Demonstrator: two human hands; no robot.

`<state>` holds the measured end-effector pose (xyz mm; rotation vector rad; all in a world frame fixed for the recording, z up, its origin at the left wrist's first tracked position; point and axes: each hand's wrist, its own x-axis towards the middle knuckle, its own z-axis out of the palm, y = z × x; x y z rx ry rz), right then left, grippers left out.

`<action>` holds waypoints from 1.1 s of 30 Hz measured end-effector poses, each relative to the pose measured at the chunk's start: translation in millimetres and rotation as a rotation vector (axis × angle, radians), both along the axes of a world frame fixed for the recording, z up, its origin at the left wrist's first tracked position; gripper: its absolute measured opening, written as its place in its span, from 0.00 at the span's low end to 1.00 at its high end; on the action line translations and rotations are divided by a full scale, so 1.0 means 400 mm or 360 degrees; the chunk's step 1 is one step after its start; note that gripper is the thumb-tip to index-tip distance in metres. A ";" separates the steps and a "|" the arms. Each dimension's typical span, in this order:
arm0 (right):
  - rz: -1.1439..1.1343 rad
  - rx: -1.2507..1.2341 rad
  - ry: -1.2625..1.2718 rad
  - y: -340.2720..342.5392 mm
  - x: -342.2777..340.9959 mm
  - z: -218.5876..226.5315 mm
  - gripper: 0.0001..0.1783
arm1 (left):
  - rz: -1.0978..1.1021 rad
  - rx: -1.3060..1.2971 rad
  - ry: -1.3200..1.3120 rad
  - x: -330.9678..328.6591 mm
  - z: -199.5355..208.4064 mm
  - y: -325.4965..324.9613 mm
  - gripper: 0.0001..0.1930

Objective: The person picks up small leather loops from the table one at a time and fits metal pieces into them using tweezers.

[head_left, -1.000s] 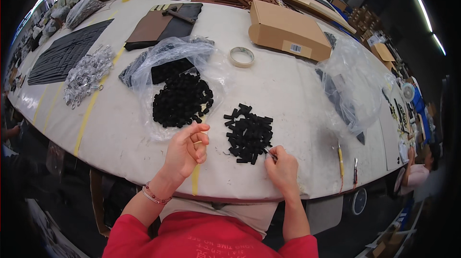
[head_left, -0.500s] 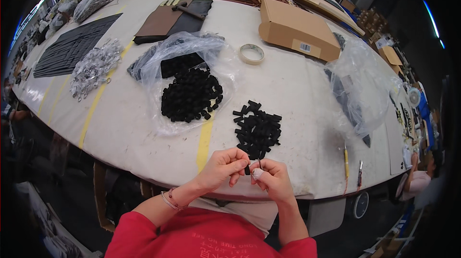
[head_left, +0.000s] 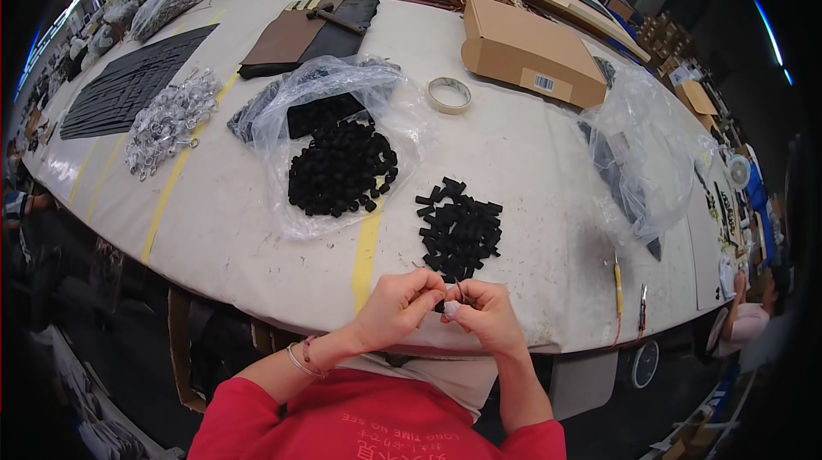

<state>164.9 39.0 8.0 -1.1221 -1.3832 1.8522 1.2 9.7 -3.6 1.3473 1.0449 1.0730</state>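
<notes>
Small black piece (head_left: 440, 307), mostly hidden, between the two hands at the table's near edge, just below a heap of its like; the left hand (head_left: 399, 309) pinches it between thumb and fingertips, the other fingers curled in; the right hand (head_left: 488, 316), close beside, grips a thin tool (head_left: 461, 290) whose slim end points up past the fingers (its kind is too small to tell), and a white wrapping (head_left: 452, 309) covers one digit's tip.

Just beyond the hands lies the loose heap of black pieces (head_left: 460, 233); to its left, near it, a clear plastic bag (head_left: 274, 130) lies spread, with many short black rolls (head_left: 341, 171) clustered in its mouth; to the right, a yellow-handled tool (head_left: 618, 289) and a slimmer tool (head_left: 642, 310) lie side by side on the table (head_left: 531, 173).

Farther out come a roll of tape (head_left: 449, 95), a closed cardboard box (head_left: 522, 49) and, at the right, another clear bag (head_left: 655, 190); at the far left, clear-wrapped metal fittings (head_left: 171, 122) sit beside dark strips (head_left: 128, 83); beyond the bag of rolls, a hammer (head_left: 341, 21) rests on brown and black sheets (head_left: 282, 39).
</notes>
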 end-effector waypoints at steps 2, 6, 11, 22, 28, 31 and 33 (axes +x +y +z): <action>-0.0087 0.0054 -0.0010 -0.007 -0.014 -0.008 0.05 | 0.0155 -0.0161 -0.0303 0.022 0.004 -0.008 0.04; -0.0420 0.0557 -0.0265 -0.023 -0.036 -0.032 0.02 | 0.0361 -0.0466 -0.0739 0.040 -0.026 -0.031 0.04; -0.0457 0.0729 -0.0274 -0.036 -0.049 -0.044 0.01 | 0.0511 0.0494 0.0173 0.039 -0.065 -0.035 0.02; -0.0361 0.2017 -0.0671 -0.028 -0.051 -0.053 0.09 | 0.0120 -0.0915 -0.1083 0.013 -0.012 -0.015 0.05; -0.0323 0.1850 -0.0550 -0.028 -0.050 -0.063 0.06 | 0.0004 -0.1133 -0.1407 -0.001 -0.030 -0.009 0.01; -0.0304 0.0432 0.0076 -0.019 -0.038 -0.042 0.04 | -0.0045 -0.0977 -0.1312 -0.010 -0.030 -0.013 0.02; -0.0194 0.0013 0.0224 0.002 -0.034 -0.019 0.05 | 0.0011 -0.0682 -0.0953 -0.001 -0.034 -0.018 0.03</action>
